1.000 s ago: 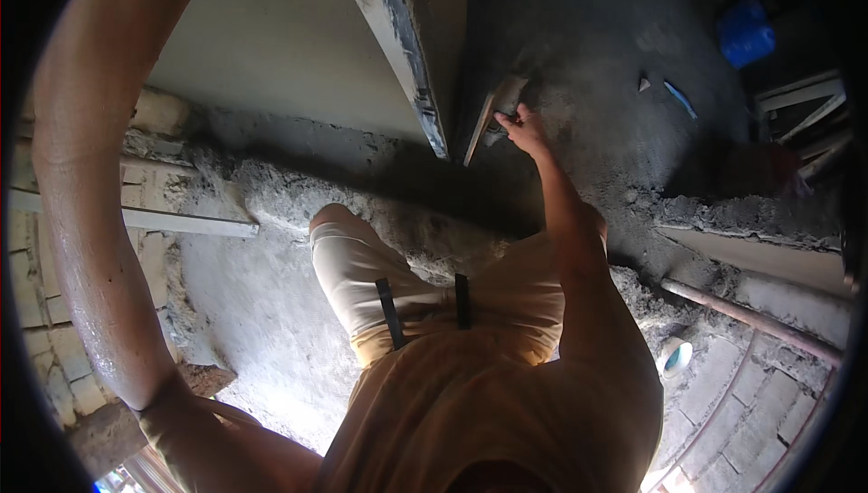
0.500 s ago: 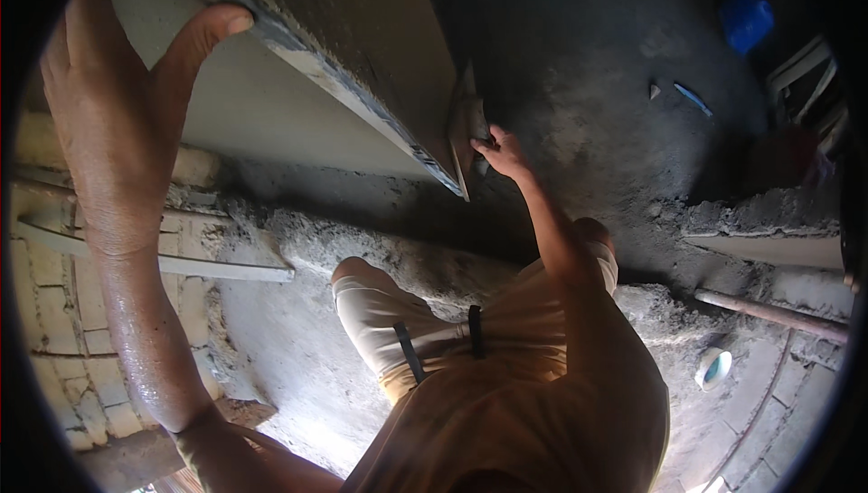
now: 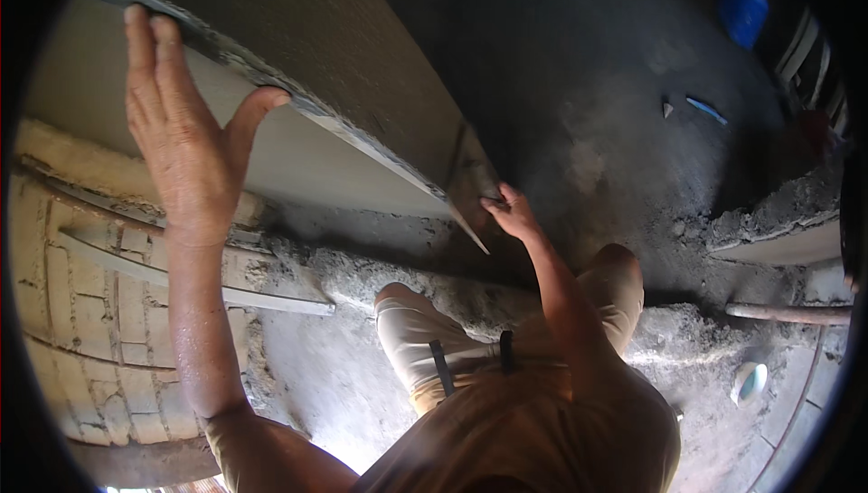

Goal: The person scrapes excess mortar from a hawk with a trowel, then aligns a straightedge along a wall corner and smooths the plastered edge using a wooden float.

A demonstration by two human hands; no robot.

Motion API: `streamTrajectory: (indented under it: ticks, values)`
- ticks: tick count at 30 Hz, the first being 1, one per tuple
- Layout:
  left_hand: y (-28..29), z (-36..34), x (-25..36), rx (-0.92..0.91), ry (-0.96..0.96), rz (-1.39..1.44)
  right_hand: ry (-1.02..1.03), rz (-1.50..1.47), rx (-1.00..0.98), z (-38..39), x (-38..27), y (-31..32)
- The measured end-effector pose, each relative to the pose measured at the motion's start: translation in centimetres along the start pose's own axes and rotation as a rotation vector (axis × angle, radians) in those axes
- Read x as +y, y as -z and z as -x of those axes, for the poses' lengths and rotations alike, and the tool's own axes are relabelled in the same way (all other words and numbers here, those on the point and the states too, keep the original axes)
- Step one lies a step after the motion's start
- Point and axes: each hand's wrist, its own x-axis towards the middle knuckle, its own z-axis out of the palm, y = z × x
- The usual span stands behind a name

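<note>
My left hand (image 3: pixel 185 149) is open, fingers stretched and thumb spread, lying along the pale face of a plastered wall (image 3: pixel 325 149). Its thumb and fingertips reach a long, narrow straightedge strip (image 3: pixel 362 145) that follows the wall's corner. Beyond that strip is the wall's darker, wet-looking face (image 3: pixel 316 41). My right hand (image 3: pixel 514 213) is closed on a plastering trowel (image 3: pixel 467 187), whose thin blade sits at the lower end of this darker face, by the strip's end. The fingers partly hide its handle.
A rough mortar ledge (image 3: pixel 362 267) runs in front of my knees. At left, a curved pale batten (image 3: pixel 262 298) lies against brickwork (image 3: pixel 86 312). To the right are a pole (image 3: pixel 787 313) and a white bowl (image 3: pixel 750 383). Farther off lie a blue container (image 3: pixel 743 9) and a small blue object (image 3: pixel 706 109).
The view has shifted, so the scene sits lower and farther right. My left hand has slid nearer along the corner; my right hand and trowel have come lower, with the blade turned.
</note>
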Motion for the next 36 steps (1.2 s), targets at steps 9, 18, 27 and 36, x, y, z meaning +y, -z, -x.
streamTrajectory:
  ticks: [9, 18, 27, 36]
  values:
    - [0.5, -0.4, 0.6, -0.045, 0.010, 0.006, 0.332, 0.016, 0.022, -8.6, -21.5, -1.2]
    - [0.6, -1.4, 0.8, -0.021, 0.001, 0.051, 0.193, -0.258, -0.041, -0.7, -13.5, -2.1]
    - [0.9, -0.6, 0.4, -0.075, 0.050, 0.077, 0.610, 0.097, 0.054, -8.0, -35.3, -3.4]
    - [1.4, -1.4, 0.5, -0.114, 0.092, 0.060, 0.484, 0.104, 0.069, -2.9, -18.2, -1.3]
